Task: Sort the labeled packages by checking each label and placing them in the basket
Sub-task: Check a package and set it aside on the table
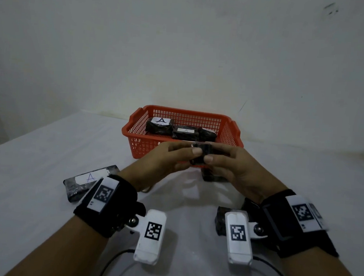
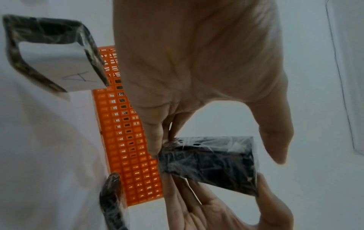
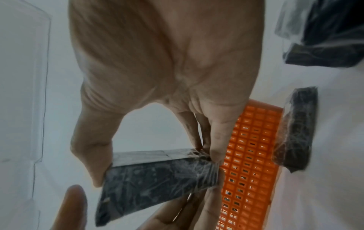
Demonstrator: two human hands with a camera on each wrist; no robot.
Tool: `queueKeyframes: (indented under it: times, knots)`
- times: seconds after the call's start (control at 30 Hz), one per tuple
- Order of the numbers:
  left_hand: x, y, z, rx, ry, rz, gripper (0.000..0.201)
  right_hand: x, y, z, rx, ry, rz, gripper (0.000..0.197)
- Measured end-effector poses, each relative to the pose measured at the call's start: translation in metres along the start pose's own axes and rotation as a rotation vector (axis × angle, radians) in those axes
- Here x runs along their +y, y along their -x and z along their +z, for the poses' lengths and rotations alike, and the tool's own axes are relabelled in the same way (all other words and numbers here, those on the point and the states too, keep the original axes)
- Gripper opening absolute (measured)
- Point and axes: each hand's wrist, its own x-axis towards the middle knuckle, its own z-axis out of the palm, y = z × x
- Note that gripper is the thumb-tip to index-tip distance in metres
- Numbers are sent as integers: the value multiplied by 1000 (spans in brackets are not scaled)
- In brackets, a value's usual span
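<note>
Both hands hold one small black plastic-wrapped package (image 1: 202, 154) in the air just in front of the orange basket (image 1: 185, 114). My left hand (image 1: 191, 158) grips its left end and my right hand (image 1: 210, 152) its right end. In the right wrist view the right thumb and fingertips (image 3: 214, 149) pinch the package (image 3: 153, 183); a pale strip runs along one face, with no letter readable. In the left wrist view the left fingers (image 2: 157, 144) touch the corner of the package (image 2: 208, 163). Inside the basket lie three black packages, two showing an "A" label (image 1: 161, 121).
On the white table, a package labelled A (image 1: 87, 180) lies by my left wrist. Another black package (image 1: 214, 176) lies under my hands against the basket front, and a third (image 1: 220, 220) sits near my right wrist. A white wall stands behind the basket.
</note>
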Motion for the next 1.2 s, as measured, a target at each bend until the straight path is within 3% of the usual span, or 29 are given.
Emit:
queueKeyframes:
  times: [0.23, 0.33, 0.43, 0.5, 0.63, 0.7, 0.77, 0.83, 0.97, 1.1, 1.2]
  knots:
    - [-1, 2, -1, -14, -32, 24, 40, -4, 1, 3, -11, -16, -21, 20]
    - [-1, 1, -2, 39, -49, 29, 52, -5, 2, 2, 10, 39, -7, 24]
    - [-2, -1, -4, 93, -50, 53, 60, -8, 3, 6, 20, 23, 30, 41]
    - [-4, -1, -6, 108, -86, 62, 75, -9, 3, 7, 72, 33, 60, 48]
    - [-8, -4, -5, 51, -82, 74, 105, -9, 3, 6, 137, 84, 131, 29]
    - [-5, -5, -1, 90, -77, 93, 91, -6, 2, 5, 158, 121, 112, 28]
    - [-1, -5, 4, 199, -44, 122, 60, -5, 3, 5, 163, 155, 73, 40]
    - [0, -6, 6, 296, -19, 156, 45, -6, 5, 6, 161, 183, 48, 49]
    - [-2, -4, 5, 332, -98, 262, 45, -9, 3, 8, 138, 155, 88, 41]
    - [-3, -2, 8, 278, -113, 333, 49, -14, 6, 9, 151, 85, 124, 63]
    - [-1, 0, 11, 248, -156, 391, 49, -13, 8, 8, 101, 56, 121, 57]
